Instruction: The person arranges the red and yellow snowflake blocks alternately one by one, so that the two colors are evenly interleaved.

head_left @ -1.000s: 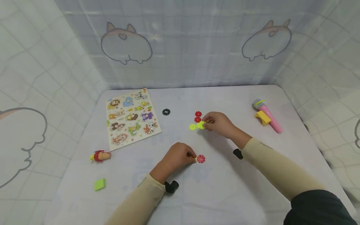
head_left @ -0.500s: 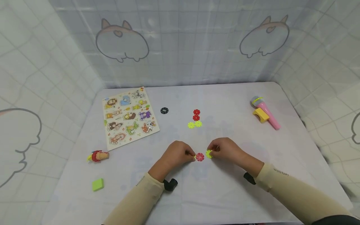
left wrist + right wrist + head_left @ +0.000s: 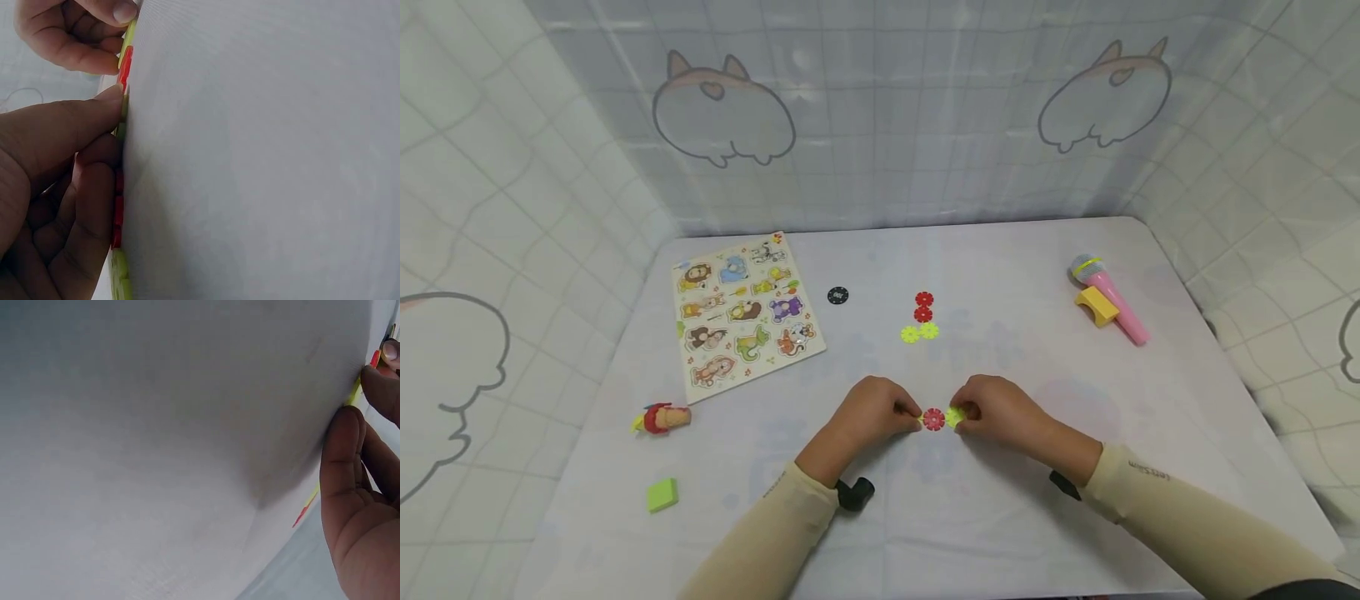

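Two snowflake discs meet at the middle of the bench (image 3: 1000, 275), and both my hands are on them. My left hand (image 3: 868, 412) has its fingers curled in, pinching the left edge of the red disc (image 3: 933, 419), which lies flat on the white cloth. My right hand (image 3: 1000, 408) is curled the same way, pinching the yellow-green disc (image 3: 953, 416) and holding it against the red one's right edge; the two discs touch. From the left wrist view I see my left thumb pressed on a thin stack of red and green edges (image 3: 122, 112), with the other hand's fingertips (image 3: 122, 11) just above.

Farther back on the bench lies a small cluster of spare discs (image 3: 921, 318), two red above two yellow-green, well apart from my hands. A black disc (image 3: 838, 295) sits to their left, beside an animal puzzle board (image 3: 741, 315). At the left edge I see a small red and yellow toy (image 3: 660, 417) and a green block (image 3: 662, 494). On the right lies a pink toy microphone (image 3: 1108, 297) with a yellow block (image 3: 1096, 305) touching it.
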